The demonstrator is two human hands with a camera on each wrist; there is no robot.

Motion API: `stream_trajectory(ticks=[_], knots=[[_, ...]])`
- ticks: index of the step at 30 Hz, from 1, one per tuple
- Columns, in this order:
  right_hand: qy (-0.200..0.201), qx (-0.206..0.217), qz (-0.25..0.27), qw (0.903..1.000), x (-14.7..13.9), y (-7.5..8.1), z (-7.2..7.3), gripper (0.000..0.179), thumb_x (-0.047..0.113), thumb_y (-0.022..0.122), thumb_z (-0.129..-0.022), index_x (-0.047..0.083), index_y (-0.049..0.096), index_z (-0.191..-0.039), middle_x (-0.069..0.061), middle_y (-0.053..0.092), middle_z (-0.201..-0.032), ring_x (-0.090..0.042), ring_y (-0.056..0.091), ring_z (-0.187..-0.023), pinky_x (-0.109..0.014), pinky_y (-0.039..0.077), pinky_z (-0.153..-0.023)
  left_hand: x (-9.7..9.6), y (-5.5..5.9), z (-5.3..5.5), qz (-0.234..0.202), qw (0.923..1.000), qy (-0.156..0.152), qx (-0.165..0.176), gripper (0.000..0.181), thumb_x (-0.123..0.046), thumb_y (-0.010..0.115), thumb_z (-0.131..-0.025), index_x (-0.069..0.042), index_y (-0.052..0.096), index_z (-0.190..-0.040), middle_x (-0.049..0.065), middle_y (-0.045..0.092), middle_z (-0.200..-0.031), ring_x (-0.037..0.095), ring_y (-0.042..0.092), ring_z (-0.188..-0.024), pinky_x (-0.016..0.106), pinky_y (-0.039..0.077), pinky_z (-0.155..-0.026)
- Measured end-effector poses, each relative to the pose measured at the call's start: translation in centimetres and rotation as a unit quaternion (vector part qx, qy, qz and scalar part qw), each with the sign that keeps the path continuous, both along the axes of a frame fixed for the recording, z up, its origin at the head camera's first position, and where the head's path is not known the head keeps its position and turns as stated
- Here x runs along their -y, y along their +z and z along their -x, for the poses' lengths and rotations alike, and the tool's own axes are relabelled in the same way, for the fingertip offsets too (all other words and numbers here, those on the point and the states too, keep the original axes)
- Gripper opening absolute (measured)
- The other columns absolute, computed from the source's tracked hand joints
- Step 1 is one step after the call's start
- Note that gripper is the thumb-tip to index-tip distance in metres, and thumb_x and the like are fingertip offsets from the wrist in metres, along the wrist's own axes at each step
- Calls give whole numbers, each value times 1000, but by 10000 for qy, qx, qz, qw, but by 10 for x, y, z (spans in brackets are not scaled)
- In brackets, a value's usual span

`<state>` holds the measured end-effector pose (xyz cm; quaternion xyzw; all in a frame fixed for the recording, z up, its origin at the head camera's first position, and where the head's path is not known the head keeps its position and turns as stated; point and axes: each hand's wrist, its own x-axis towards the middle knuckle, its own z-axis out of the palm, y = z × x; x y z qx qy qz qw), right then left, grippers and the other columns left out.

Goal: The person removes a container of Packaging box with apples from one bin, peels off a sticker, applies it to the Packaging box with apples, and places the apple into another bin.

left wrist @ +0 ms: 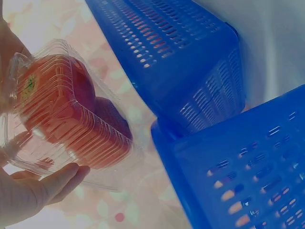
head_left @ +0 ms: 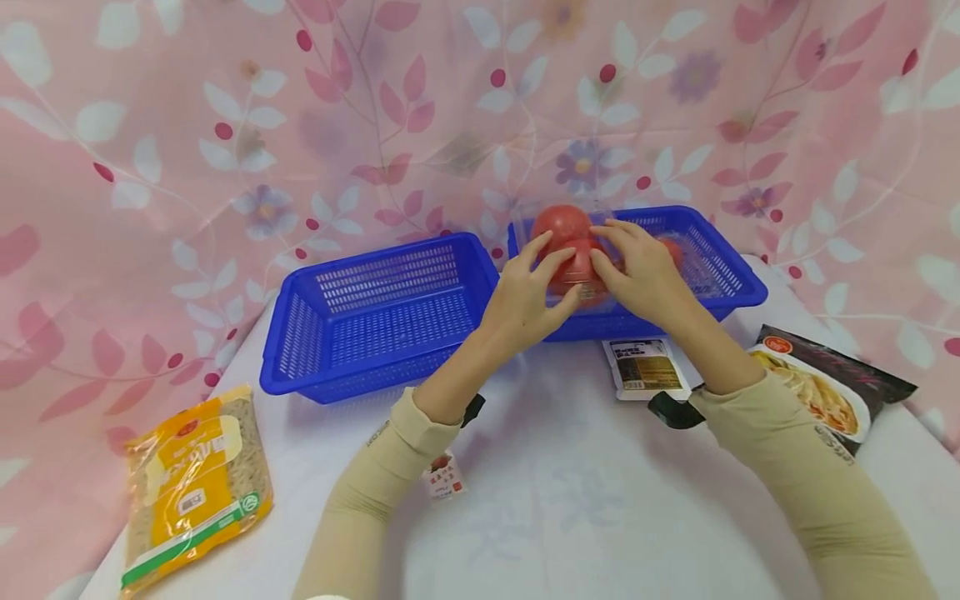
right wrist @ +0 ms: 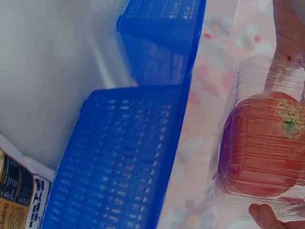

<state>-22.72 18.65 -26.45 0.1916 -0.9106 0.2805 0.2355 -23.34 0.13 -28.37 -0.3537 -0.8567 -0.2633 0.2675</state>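
Observation:
A clear plastic clamshell box [left wrist: 97, 143] with large red tomatoes [head_left: 561, 223] inside is held up over the left part of the right blue basket [head_left: 720, 287]. My left hand [head_left: 528, 300] grips the near left side of the box, fingers bent over it. On the opposite side my right hand [head_left: 641, 271] holds it with curled fingers and thumb. Seen from the right wrist, one tomato [right wrist: 267, 148] shows a green stem end through the ribbed plastic. Another red item [head_left: 672, 250] in clear packaging lies in the right basket, partly hidden by my right hand.
A second blue basket [head_left: 375, 387] stands beside it on the left. On the white tabletop [head_left: 600, 517] lie a yellow bag [head_left: 198, 487] at left, a small card [head_left: 444, 477], a white-and-brown pouch [head_left: 647, 369] and a black food packet [head_left: 825, 387] at right. A floral curtain hangs behind.

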Motion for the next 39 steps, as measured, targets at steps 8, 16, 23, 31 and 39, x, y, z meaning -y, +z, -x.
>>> stream_trajectory(ticks=[8,16,23,31,39], knots=[[323,-6,-80,9994,9,-3,-26,40,19,55,-91,0,53,-125,-24,43,-133,-41,50,-111,-53,46,-81,19,-3,-24,4,9992,-140,-371,42,-27,64,-82,-7,59,-120,19,46,-131,36,50,-113,45,40,-94],[747,-39,-60,9972,12,-20,-56,38,14,59,-88,1,54,-124,-23,44,-132,-42,45,-116,-53,45,-82,33,-21,-53,105,9983,-265,-513,42,-26,64,-82,-8,57,-120,20,43,-134,37,47,-115,44,42,-93],[829,139,-196,9963,14,-28,-83,41,15,61,-87,6,53,-126,-20,42,-135,-41,47,-116,-48,49,-78,44,-29,-76,387,9968,-380,-588,46,-29,63,-83,-10,55,-124,20,42,-135,37,46,-115,44,44,-90],[1024,199,-329,9940,16,-42,-108,43,14,62,-86,9,53,-127,-18,43,-134,-39,51,-112,-47,50,-75,56,-40,-101,735,9935,-618,-604,52,-31,66,-82,-10,52,-128,22,40,-135,37,46,-116,42,46,-87],[1046,290,-361,9934,21,-54,-128,47,15,65,-84,13,51,-128,-13,41,-137,-38,46,-117,-48,49,-78,65,-45,-123,1049,9926,-603,-142,57,-32,69,-81,-11,50,-131,19,38,-138,34,46,-114,37,49,-83]])
